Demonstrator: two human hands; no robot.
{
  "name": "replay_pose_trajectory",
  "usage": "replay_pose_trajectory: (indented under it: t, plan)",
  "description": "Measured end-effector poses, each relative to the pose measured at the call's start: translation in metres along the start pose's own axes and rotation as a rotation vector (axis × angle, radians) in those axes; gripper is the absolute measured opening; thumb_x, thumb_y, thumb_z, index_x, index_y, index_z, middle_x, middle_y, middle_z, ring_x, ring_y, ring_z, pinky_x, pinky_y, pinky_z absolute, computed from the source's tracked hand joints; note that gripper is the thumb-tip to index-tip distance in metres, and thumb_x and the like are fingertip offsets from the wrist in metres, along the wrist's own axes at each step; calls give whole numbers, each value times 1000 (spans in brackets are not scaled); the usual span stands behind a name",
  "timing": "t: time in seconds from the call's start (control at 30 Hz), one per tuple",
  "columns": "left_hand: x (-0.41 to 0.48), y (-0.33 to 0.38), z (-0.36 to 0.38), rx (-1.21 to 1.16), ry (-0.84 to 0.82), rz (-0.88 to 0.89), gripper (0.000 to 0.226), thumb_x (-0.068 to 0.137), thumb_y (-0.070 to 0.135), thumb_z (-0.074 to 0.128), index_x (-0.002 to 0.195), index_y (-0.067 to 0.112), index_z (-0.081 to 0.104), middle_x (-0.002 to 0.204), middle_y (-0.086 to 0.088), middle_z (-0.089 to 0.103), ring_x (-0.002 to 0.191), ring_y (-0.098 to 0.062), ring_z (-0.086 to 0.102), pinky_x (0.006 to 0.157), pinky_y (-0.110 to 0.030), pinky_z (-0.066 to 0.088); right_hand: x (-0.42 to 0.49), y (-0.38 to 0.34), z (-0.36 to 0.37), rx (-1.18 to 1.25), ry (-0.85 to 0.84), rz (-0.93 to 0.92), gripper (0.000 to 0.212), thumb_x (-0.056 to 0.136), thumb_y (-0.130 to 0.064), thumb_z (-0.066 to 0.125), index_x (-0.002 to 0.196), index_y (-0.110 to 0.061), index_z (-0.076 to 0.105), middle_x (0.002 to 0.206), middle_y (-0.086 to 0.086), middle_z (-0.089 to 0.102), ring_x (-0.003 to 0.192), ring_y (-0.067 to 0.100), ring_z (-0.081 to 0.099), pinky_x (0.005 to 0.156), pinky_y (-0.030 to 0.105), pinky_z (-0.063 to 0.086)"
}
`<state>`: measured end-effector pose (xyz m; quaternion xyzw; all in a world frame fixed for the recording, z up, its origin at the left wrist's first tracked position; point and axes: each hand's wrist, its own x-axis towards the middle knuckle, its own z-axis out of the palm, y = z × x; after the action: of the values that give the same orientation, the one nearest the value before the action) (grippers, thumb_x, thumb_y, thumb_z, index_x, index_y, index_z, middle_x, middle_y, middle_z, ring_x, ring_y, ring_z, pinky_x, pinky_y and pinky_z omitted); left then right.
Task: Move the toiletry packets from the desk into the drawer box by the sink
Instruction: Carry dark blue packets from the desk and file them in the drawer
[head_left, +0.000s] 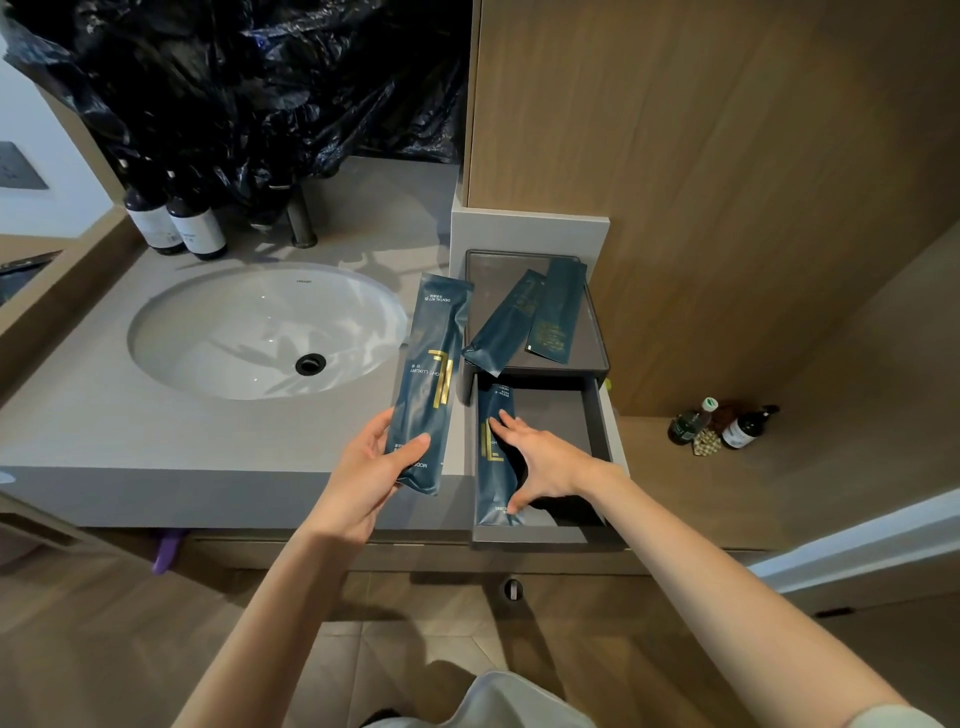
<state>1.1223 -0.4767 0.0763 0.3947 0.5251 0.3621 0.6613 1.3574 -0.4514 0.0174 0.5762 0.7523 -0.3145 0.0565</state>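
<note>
**One packet held, one laid in the open drawer**

A dark blue toiletry packet (428, 364) is gripped at its near end by the left hand (374, 467), thumb on the front and fingers curled behind. It is held nearly upright over the grey counter (156, 441), between the sink (234, 322) and the drawer box (597, 343).

The drawer (558, 410) of the box is pulled out towards the near side. A second packet (488, 452) lies lengthwise along its left wall. This packet is touched by the right hand (545, 462), which is spread open over it, the fingertips set on its far half and the thumb at its near end; nothing is clenched.

Two more packets are seen on top of the box: one (506, 325) lies slanted with its near end over the left front edge, the other (558, 312) just to its right, overlapping it at the far end.

Two dark bottles (171, 223) are stood at the far left of the counter, below crumpled black plastic sheeting (260, 78). Further bottles (748, 428) are seen low at the right, against wooden panelling (727, 156).
</note>
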Motion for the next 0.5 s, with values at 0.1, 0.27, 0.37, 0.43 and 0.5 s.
replay_pose_trajectory:
  t: [0.1, 0.27, 0.37, 0.43, 0.5]
  plan:
    - [0, 1, 5, 41, -17, 16, 45, 91, 11, 60, 133, 20, 49, 125, 0, 64, 109, -13, 63, 75, -18, 53, 1, 1, -2, -10, -5, 4, 118, 70, -30, 83, 154, -18, 2, 162, 3, -5, 149, 22, -3, 119, 35, 10]
    - [2, 2, 4, 199, 2, 100, 36, 90, 8, 61, 123, 22, 53, 113, 4, 66, 100, -8, 64, 73, -16, 52, -15, -7, -14, 141, 283, 14, 72, 85, -27, 70, 147, -21, 34, 153, 1, 37, 142, 19, 33, 116, 36, 29]
    - [5, 5, -3, 469, 22, 188, 39, 89, 7, 62, 125, 19, 53, 108, 3, 64, 99, -14, 61, 79, -24, 51, -39, -24, -26, 165, 627, -37, 33, 90, -30, 63, 122, -27, 56, 124, -9, 52, 119, 7, 48, 96, 33, 48]
    - [8, 9, -8, 703, -16, 277, 41, 87, 8, 64, 126, 17, 55, 108, 2, 62, 99, -17, 60, 86, -32, 51, -54, -37, -33, 99, 723, -123, 28, 90, -33, 62, 117, -27, 56, 118, -11, 48, 116, 5, 42, 93, 27, 46]
    - [8, 16, -10, 846, -94, 345, 40, 86, 10, 65, 124, 20, 57, 106, 4, 63, 96, -13, 60, 85, -29, 50, -64, -48, -40, -12, 760, -212, 35, 90, -34, 61, 124, -28, 54, 127, -11, 47, 124, 6, 37, 104, 24, 35]
